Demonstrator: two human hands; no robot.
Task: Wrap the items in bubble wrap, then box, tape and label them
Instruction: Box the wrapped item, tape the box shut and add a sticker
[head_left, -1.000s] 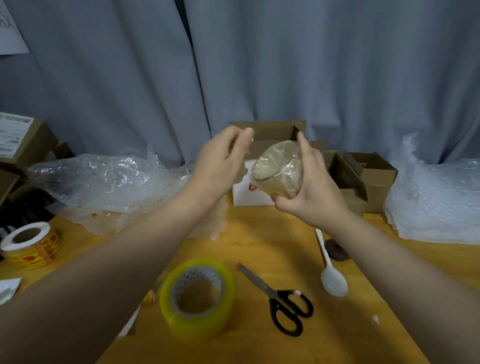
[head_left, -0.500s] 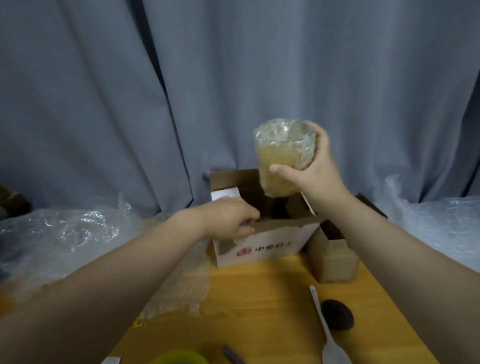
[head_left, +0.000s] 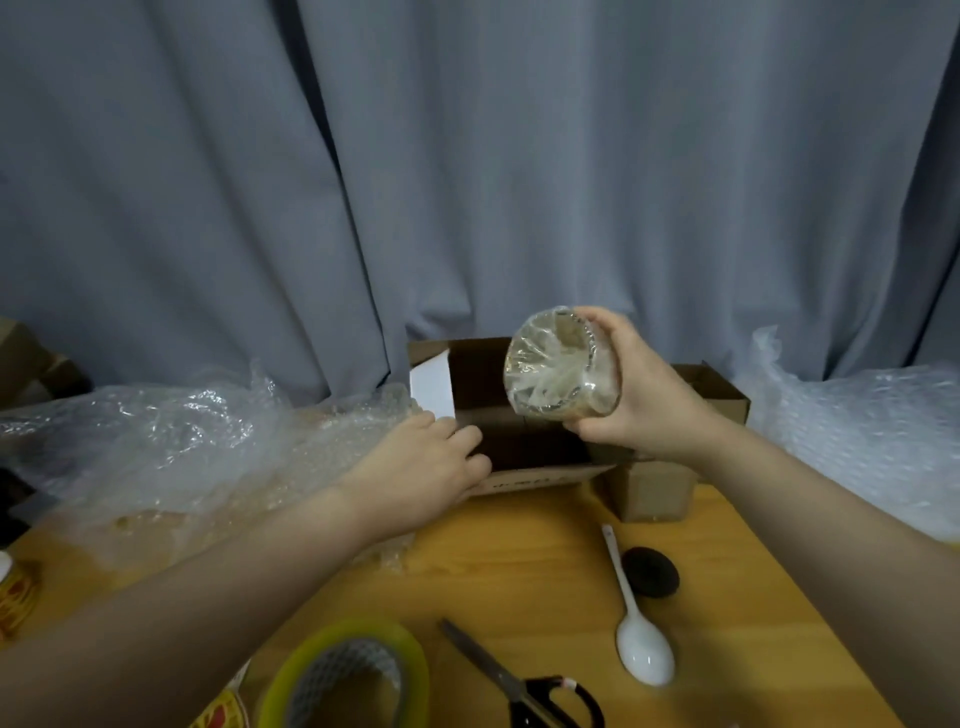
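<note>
The right hand gripped the bubble-wrapped item with curled fingers. The item was lower than half a second before and tilted, its end toward the camera, just above the open box. The left hand still held the near left corner of the box, its fingers curled over the edge.

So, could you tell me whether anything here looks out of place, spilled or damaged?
Nothing looks damaged or spilled. The right hand holds the bubble-wrapped round item tilted above the open brown cardboard box, whose edge the left hand holds; that suits packing.
</note>
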